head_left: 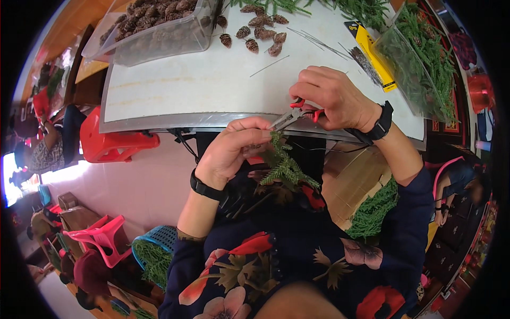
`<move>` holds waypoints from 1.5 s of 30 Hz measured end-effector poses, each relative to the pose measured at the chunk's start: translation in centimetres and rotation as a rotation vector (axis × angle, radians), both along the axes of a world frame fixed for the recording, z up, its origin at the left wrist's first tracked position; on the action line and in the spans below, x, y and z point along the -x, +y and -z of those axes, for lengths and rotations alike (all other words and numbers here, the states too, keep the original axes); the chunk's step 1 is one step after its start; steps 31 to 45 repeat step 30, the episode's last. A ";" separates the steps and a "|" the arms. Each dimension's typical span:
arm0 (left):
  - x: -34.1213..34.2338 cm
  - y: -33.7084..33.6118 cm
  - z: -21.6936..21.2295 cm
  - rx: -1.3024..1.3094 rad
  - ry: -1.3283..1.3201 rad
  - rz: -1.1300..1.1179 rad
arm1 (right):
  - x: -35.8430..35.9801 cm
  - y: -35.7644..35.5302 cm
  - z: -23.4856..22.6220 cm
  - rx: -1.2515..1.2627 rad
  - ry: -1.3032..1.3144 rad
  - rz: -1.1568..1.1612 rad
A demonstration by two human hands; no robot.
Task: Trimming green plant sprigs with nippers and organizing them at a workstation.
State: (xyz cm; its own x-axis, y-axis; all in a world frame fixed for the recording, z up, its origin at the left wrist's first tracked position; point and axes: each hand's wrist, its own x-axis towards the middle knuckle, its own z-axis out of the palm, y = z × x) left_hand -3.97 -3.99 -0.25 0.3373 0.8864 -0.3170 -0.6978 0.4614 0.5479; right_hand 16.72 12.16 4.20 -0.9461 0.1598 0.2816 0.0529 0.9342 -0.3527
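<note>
My right hand (332, 98) is closed round the red handles of a pair of pliers (289, 118), above the near edge of the table. The jaws of the pliers reach the fingertips of my left hand (234, 144). Between its thumb and fingers my left hand pinches a green artificial pine sprig (287, 169), which hangs down over my lap. What the jaws bite on is too small to make out. Several pine cones (252, 45) lie loose on the white table (175, 90) beyond my hands.
A clear plastic bin (178, 45) of pine cones stands far left. Thin wires (319, 42), a yellow package (374, 53) and a clear tray (411, 69) of green sprigs lie right. Red stool (106, 141), blue basket (159, 239) and cardboard box (345, 181) stand below; other people sit nearby.
</note>
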 end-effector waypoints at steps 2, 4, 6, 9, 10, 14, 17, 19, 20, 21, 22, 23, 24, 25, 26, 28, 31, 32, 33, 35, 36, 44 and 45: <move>0.0 -0.1 0.1 0.001 0.045 -0.039 | -0.3 0.0 0.1 -0.027 -0.050 0.022; 0.0 -0.1 -0.4 0.003 0.141 -0.127 | -0.4 -0.7 -0.2 -0.010 -0.113 0.094; -0.9 0.0 0.0 -0.099 0.430 -0.250 | -0.5 -1.8 -0.4 0.022 -0.245 0.241; -2.2 0.2 0.4 -0.309 1.008 -0.477 | -0.3 -3.3 -0.9 0.160 -0.384 0.321; -2.4 0.2 0.5 -0.272 0.964 -0.497 | -0.3 -3.5 -1.1 0.229 -0.453 0.362; -2.7 0.2 0.4 -0.177 0.860 -0.530 | -0.3 -3.1 -1.8 0.130 -0.241 0.420; -2.6 0.2 0.1 -0.136 0.830 -0.516 | -0.5 -3.7 -1.8 0.146 -0.220 0.349; -2.5 0.3 0.0 -0.096 0.713 -0.534 | -0.8 -4.0 -1.6 0.153 -0.212 0.320; -2.5 0.3 -0.1 -0.075 0.655 -0.543 | -0.9 -4.1 -1.4 0.136 -0.230 0.342; -2.5 0.3 -0.3 -0.076 0.655 -0.541 | -1.0 -4.2 -1.2 0.119 -0.248 0.364; -2.4 0.3 -0.4 -0.051 0.631 -0.526 | -1.1 -4.2 -1.1 0.101 -0.266 0.387; -2.4 0.3 -0.5 -0.025 0.608 -0.510 | -1.2 -4.2 -0.9 0.103 -0.266 0.388; -2.3 0.3 -0.6 0.001 0.585 -0.495 | -1.3 -4.1 -0.8 0.111 -0.259 0.386; -2.3 0.3 -0.7 0.001 0.586 -0.493 | -1.3 -3.9 -0.7 0.119 -0.251 0.383; -2.3 0.2 -0.8 -0.004 0.584 -0.484 | -1.3 -3.7 -0.6 0.127 -0.244 0.380; -2.3 0.1 -0.9 -0.013 0.577 -0.465 | -1.4 -3.2 -0.3 0.126 -0.243 0.355; -2.1 0.1 -1.0 -0.035 0.622 -0.373 | -1.4 -2.6 -0.1 0.121 -0.246 0.302; -2.1 0.1 -1.0 -0.035 0.622 -0.373 | -1.4 -2.6 -0.1 0.121 -0.246 0.302; -2.1 0.1 -1.0 -0.035 0.622 -0.373 | -1.4 -2.6 -0.1 0.121 -0.246 0.302; -2.1 0.1 -1.0 -0.035 0.622 -0.373 | -1.4 -2.6 -0.1 0.121 -0.246 0.302; -2.1 0.1 -1.0 -0.035 0.622 -0.373 | -1.4 -2.6 -0.1 0.121 -0.246 0.302; -2.1 0.1 -1.0 -0.035 0.622 -0.373 | -1.4 -2.6 -0.1 0.121 -0.246 0.302; -2.1 0.1 -1.0 -0.035 0.622 -0.373 | -1.4 -2.6 -0.1 0.121 -0.246 0.302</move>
